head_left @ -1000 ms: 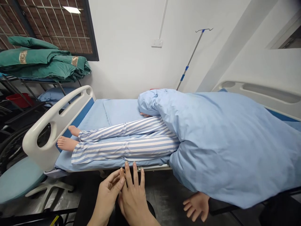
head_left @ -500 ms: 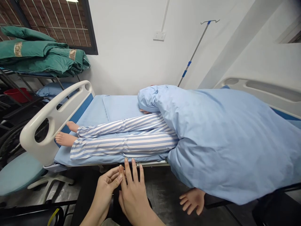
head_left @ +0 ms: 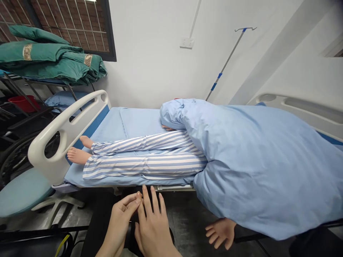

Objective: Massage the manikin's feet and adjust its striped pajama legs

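Observation:
My left hand [head_left: 120, 216] is closed, its thumb and fingertips pinching the tip of my right index finger. Held palm down beside it, my right hand [head_left: 154, 223] has its other fingers stretched out and spread. Both hands are in front of the near side of a bed, low in the view. On the bed lies a manikin-like figure in blue-and-white striped trousers [head_left: 160, 162], its bare feet [head_left: 77, 156] toward the footboard. A light blue quilt [head_left: 262, 164] covers its upper body, and one of its hands [head_left: 221, 232] hangs out below the quilt's near edge.
A white and blue footboard [head_left: 43, 153] stands at the left, with a pale green stool [head_left: 25, 192] near it. Behind the bed rises an IV pole [head_left: 227, 60]. Green folded bedding [head_left: 53, 64] is piled at the far left above a red bucket [head_left: 25, 103].
The head view has shifted slightly, so the scene sits a little farther right. My left hand stays pinched on my right index fingertip, with only small finger movement.

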Tool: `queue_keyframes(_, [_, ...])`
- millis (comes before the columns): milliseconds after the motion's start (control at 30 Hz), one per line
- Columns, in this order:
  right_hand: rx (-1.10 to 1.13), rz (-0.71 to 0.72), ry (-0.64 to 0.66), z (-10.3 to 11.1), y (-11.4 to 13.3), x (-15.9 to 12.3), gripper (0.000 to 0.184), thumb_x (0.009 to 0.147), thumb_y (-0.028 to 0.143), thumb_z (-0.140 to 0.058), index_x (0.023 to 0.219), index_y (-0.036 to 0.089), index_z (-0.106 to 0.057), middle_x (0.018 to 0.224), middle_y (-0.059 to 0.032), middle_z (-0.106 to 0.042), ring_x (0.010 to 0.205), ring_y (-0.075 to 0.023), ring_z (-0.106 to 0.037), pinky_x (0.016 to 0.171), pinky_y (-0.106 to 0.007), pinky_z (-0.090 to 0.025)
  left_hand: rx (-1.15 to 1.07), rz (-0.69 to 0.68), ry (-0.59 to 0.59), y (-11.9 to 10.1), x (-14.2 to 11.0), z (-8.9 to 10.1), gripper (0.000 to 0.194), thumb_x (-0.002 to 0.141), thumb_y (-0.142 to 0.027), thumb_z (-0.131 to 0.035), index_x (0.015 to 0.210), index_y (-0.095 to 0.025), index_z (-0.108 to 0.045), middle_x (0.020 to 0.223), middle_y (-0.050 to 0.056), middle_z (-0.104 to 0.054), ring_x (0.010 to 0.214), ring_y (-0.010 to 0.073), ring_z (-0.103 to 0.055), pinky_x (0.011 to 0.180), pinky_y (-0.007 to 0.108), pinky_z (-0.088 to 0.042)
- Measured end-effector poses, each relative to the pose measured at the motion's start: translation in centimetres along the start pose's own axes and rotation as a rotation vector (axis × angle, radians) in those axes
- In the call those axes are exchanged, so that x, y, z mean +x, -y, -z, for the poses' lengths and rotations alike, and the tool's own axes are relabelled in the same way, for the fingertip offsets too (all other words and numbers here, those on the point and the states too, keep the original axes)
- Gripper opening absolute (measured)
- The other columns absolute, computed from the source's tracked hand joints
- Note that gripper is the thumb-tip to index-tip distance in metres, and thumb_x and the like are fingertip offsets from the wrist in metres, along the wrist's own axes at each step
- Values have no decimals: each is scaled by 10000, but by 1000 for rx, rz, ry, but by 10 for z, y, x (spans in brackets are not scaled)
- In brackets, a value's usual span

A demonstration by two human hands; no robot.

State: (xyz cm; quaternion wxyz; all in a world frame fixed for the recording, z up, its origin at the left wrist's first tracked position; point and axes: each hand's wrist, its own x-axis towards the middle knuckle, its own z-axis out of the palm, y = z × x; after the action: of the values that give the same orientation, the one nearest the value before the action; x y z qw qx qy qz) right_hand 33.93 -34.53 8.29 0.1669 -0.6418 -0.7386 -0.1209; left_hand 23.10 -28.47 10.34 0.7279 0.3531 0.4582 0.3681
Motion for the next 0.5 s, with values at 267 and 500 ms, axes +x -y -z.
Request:
queue_keyframes(267, [33, 58, 9, 4, 17, 0, 738, 767, 225, -498, 1450, 106, -244, 1518, -121, -191, 1370, -404, -157, 1031, -567, -322, 161, -144, -156, -1, -15, 11, 435, 664, -453, -722, 1007, -185, -723, 1055, 91, -694, 1012, 263, -624, 912, 309, -503])
queue_keyframes(500, [32, 38, -56, 6, 35, 1, 682, 793, 195, -464, 1444, 133, -272, 1511, -97, -227, 1374, -388, -161, 1039, -550, -327, 165, -162, -179, -6, -28, 17, 455, 668, -490, -701, 973, -154, -719, 998, 95, -706, 933, 259, -644, 811, 277, -533])
